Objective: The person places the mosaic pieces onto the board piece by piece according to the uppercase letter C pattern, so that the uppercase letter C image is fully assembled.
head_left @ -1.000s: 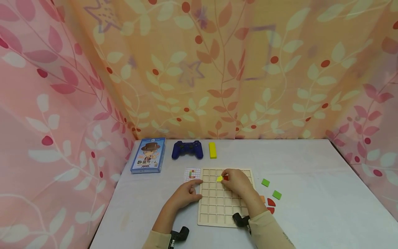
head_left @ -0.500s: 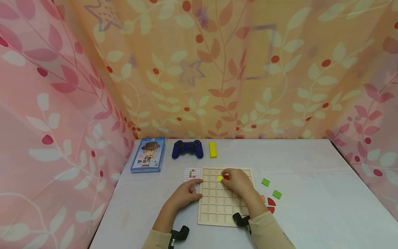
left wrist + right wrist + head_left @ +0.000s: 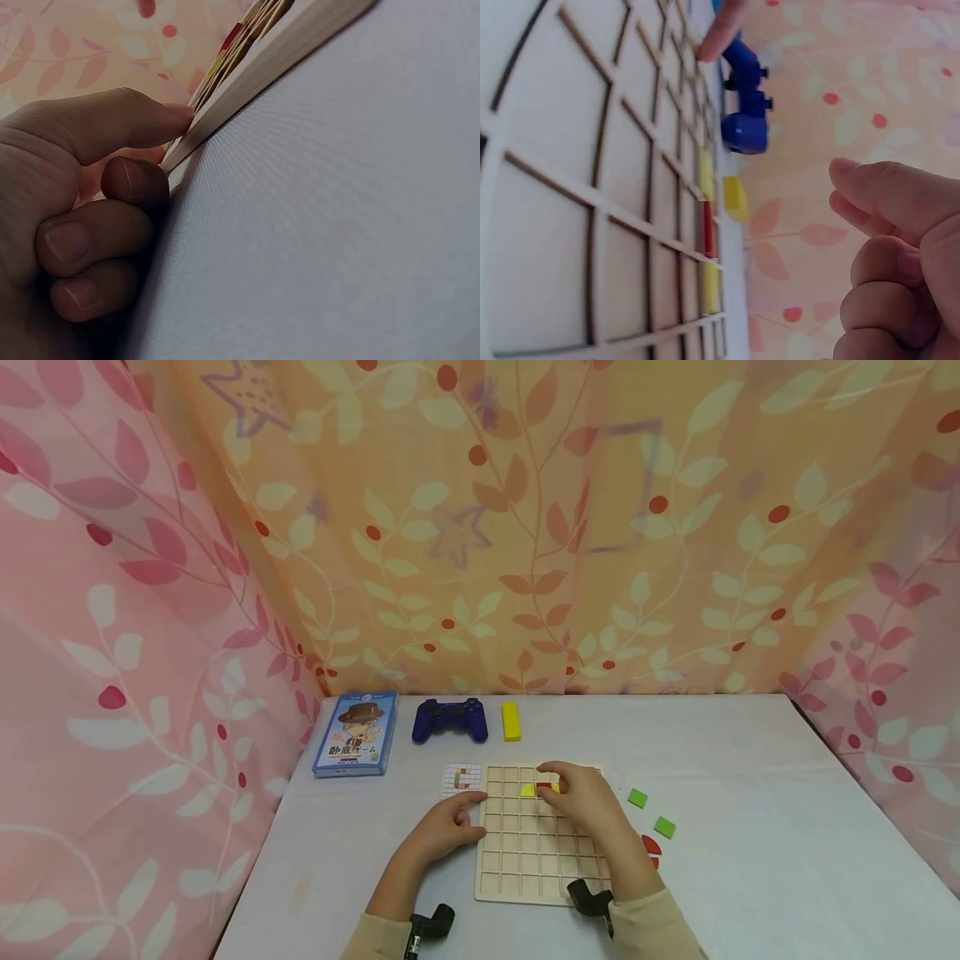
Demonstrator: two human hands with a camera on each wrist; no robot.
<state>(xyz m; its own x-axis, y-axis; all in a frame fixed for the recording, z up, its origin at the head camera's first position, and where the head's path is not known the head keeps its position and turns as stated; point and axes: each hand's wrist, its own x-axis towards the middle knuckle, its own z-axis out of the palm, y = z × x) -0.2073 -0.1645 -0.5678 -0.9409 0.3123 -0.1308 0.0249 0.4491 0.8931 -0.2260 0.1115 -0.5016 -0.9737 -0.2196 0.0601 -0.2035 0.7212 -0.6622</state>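
While the left hand (image 3: 444, 828) rests against the grid board (image 3: 511, 863), the right hand (image 3: 585, 797) hovers above it

Near the board's far edge, three tiles (image 3: 709, 228), yellow, red and yellow, fill neighbouring cells. Above them, the right thumb and forefinger stand apart, holding nothing visible; the left pair, also spread, touch the board's left edge. Left of the board lies a pattern card (image 3: 462, 779); right, green tiles (image 3: 664, 827) and red wedges (image 3: 652, 845). Laying tiles seems the step in hand; the next move likely calls for fetching a piece right of the board.
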